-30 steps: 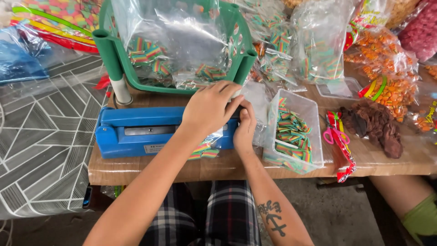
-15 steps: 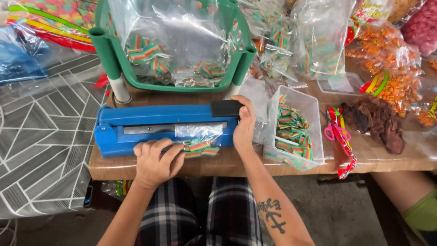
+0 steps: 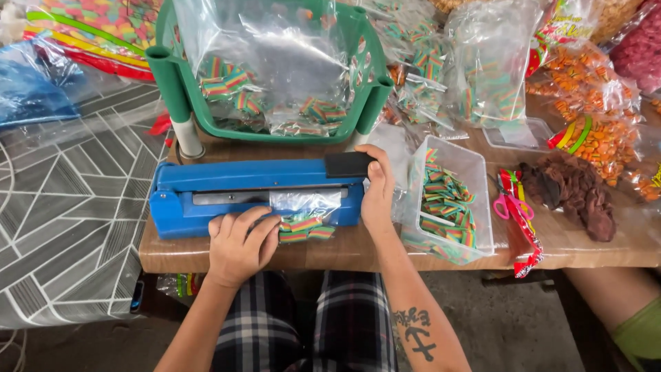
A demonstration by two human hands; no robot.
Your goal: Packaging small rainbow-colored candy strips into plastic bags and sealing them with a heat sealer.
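A blue heat sealer [image 3: 206, 200] lies on the wooden table [image 3: 578, 248], its arm raised a little. A small clear bag of striped rainbow candy [image 3: 305, 222] sticks out of its jaw. My left hand [image 3: 237, 244] rests at the table's front edge, fingers touching the bag's left side. My right hand [image 3: 377, 193] holds the black handle [image 3: 348, 164] at the sealer's right end.
A green plastic basket [image 3: 272, 69] lined with a clear bag of candy stands behind the sealer. A clear tub of striped candy [image 3: 447, 200] sits to the right, then pink scissors [image 3: 509, 205] and a brown cloth [image 3: 575, 189]. Candy bags fill the back. Another person's arm [image 3: 630, 310] is at lower right.
My left hand left the sealer's arm and came down to the table's front edge beside the candy bag. The sealer arm has lifted. My right hand stayed at the handle end.
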